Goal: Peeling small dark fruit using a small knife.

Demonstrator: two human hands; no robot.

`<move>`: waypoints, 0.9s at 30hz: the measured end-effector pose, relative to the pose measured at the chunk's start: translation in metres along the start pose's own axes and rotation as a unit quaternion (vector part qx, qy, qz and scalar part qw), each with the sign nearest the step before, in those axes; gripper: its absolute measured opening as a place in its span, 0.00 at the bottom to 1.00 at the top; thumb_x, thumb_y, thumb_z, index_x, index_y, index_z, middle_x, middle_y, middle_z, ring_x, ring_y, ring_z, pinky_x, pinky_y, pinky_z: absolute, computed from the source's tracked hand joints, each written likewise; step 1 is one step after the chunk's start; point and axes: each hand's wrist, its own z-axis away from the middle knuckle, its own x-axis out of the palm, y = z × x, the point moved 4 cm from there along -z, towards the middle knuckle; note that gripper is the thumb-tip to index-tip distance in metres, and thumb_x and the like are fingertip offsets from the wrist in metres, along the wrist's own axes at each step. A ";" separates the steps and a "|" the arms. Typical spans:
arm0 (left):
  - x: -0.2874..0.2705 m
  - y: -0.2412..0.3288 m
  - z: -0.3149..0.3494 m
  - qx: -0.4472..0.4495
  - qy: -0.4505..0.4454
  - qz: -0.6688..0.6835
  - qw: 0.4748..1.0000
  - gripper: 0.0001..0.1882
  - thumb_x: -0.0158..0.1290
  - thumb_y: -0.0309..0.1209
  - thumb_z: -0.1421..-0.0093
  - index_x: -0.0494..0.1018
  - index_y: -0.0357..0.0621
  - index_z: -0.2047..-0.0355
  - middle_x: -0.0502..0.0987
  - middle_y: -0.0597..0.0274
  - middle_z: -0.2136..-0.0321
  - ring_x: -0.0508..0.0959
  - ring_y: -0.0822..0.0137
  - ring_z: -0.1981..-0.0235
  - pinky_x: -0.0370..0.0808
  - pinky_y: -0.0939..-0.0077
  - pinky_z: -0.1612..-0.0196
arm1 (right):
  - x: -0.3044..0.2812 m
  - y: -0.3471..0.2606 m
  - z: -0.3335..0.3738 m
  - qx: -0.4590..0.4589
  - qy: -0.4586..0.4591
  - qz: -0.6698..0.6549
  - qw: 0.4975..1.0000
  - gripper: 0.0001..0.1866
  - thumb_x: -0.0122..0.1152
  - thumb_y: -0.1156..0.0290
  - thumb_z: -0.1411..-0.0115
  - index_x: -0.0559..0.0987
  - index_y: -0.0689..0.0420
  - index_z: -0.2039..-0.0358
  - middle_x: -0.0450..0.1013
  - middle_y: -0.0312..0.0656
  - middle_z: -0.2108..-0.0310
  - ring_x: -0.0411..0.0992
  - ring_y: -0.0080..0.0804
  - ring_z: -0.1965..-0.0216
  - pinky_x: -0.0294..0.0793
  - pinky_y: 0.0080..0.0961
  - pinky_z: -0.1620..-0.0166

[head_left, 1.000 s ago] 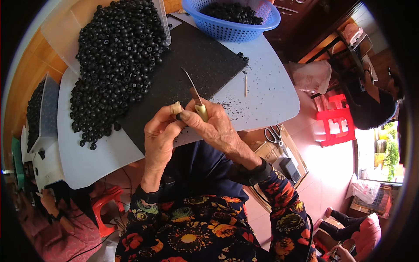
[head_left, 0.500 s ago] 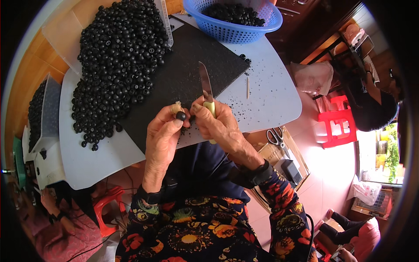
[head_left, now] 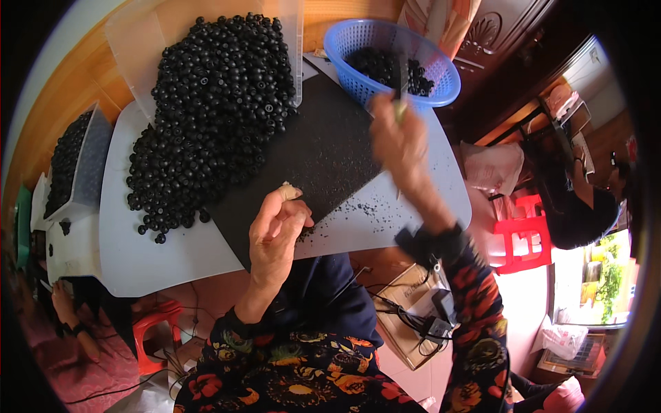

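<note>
Small round black pieces are lying in a big heap, half in a clear plastic bin, half out on the pale, rounded-corner surface. More are sitting in a blue perforated plastic basket. The right hand is gripping a yellow-green-handled knife (pretty blurry, sorry), blade pointing over the basket. The left hand's fingers are curling loosely; can't tell if they're pinching anything.
</note>
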 end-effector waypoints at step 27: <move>-0.018 -0.010 -0.004 -0.004 0.008 0.046 0.999 0.14 0.47 0.24 0.39 0.64 0.32 0.53 0.72 0.63 0.73 0.69 0.77 0.69 0.67 0.84 0.63 | 0.082 0.035 -0.003 -0.114 -0.154 0.269 0.944 0.12 0.60 0.67 0.52 0.75 0.62 0.71 0.71 0.50 0.80 0.71 0.43 0.77 0.70 0.34 0.70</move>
